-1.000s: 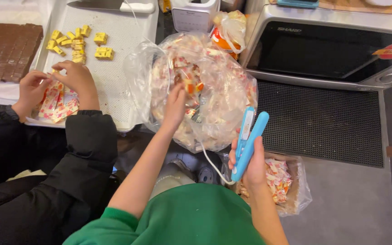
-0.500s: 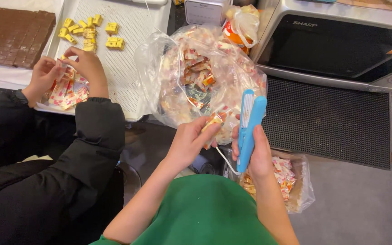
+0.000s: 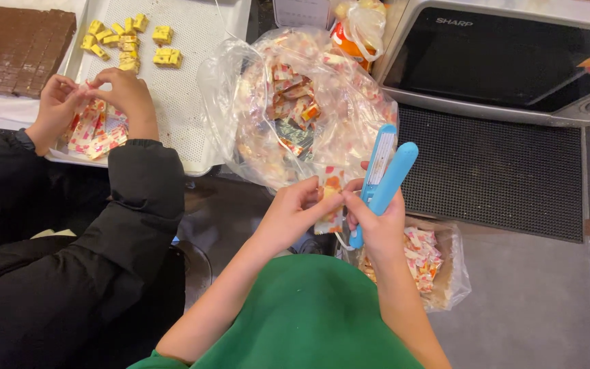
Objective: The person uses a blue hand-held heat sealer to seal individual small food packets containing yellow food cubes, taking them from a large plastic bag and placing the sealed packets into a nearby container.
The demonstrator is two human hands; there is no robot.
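My left hand point(image 3: 293, 210) pinches a small printed candy packet point(image 3: 330, 198), held up in front of my green top. My right hand point(image 3: 378, 225) grips a blue hand-held sealer point(image 3: 382, 178) with its two arms apart, and its fingers also touch the packet's right edge. Just beyond my hands lies a large clear plastic bag point(image 3: 295, 102) full of wrapped candies. A smaller clear bag of wrapped candies point(image 3: 428, 256) sits under my right forearm.
A co-worker in a black jacket, at left, handles wrappers point(image 3: 97, 130) over a white perforated tray point(image 3: 192, 82) holding yellow cubes point(image 3: 128, 41). A brown slab point(image 3: 15, 48) lies far left. A microwave point(image 3: 507, 61) and black mat point(image 3: 493, 171) are at right.
My left hand came out of the big bag with a packet and drew back toward my body. My right hand with the sealer stayed near, now meeting the packet.
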